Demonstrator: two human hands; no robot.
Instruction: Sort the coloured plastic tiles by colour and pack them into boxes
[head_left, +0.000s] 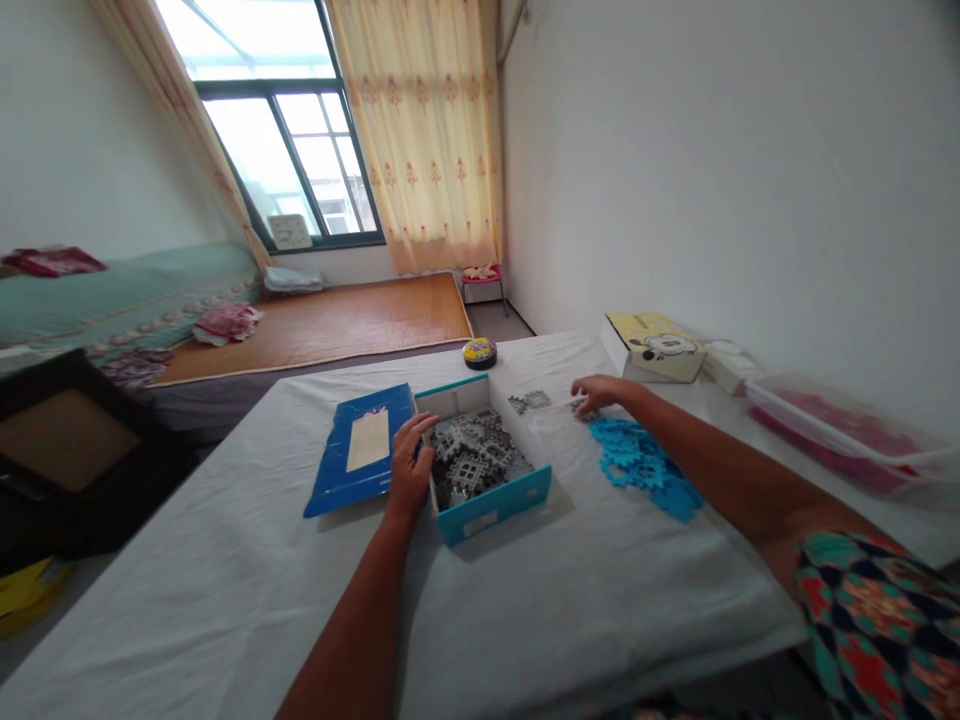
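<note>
My left hand [411, 460] grips the left wall of an open box [491, 518], blue outside and white inside. Grey interlocking plastic pieces [476, 455] fill much of it. At the box's left lies a blue lid [337, 440] with a pale label. My right hand [598, 392] reaches out to the right of the box, its fingers bent down onto a grey piece [583, 409] that they partly hide. Two or so more grey pieces [532, 401] lie between box and hand. Beneath my right forearm is a pile of bright blue pieces [637, 460].
A round black-and-yellow tin [480, 352] stands at the white-covered table's [247, 540] far edge. To the right are a yellow cartoon box [651, 348], a small white box [727, 367] and a clear tub [847, 425] with pink contents. A bed [360, 318] lies beyond.
</note>
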